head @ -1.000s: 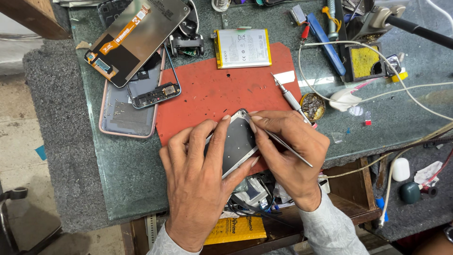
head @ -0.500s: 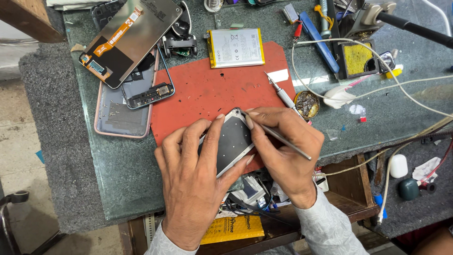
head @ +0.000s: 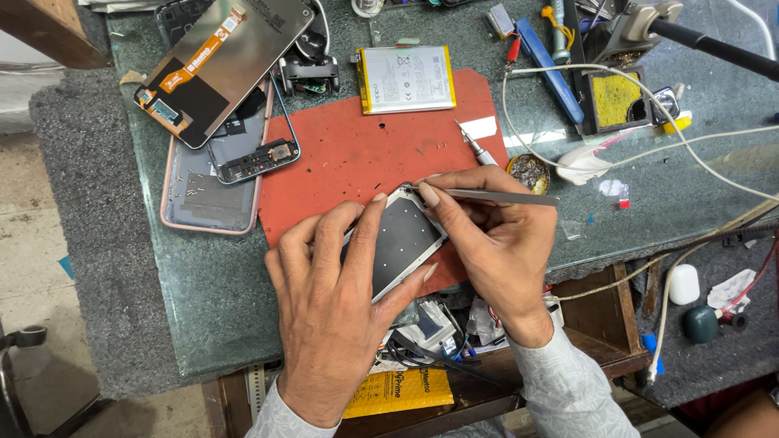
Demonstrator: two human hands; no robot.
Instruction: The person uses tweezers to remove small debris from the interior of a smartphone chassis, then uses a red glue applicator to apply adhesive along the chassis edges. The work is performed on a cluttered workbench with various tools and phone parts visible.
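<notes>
Looking down from the head camera, the person is working at a green stone-topped bench [head: 203, 324] with a red rubber mat [head: 357, 154] lying flat on it. Near the top right, a small black tray [head: 586, 101] is holding a yellow sponge [head: 613, 97], and just below it a round tin [head: 529, 173] is showing dark, crusty residue inside. A flat white battery [head: 406, 79] is resting across the mat's upper edge. To the left, a phone display panel [head: 223, 61] with an orange ribbon strip is lying tilted over an opened pink-edged phone shell [head: 207, 199].

The left hand [head: 337, 312] is cupping a rectangular phone frame [head: 402, 243], grey and matte with a pale rim, at the mat's lower edge; the fingers are wrapping its left side while the thumb is pressing against its lower right edge. The right hand [head: 495, 239] is arching over the frame's upper right corner, thumb and forefinger pinching thin metal tweezers [head: 495, 195], whose tip is sitting at the frame's top corner. A screwdriver [head: 475, 146] is lying just beyond the right hand's knuckles.
</notes>
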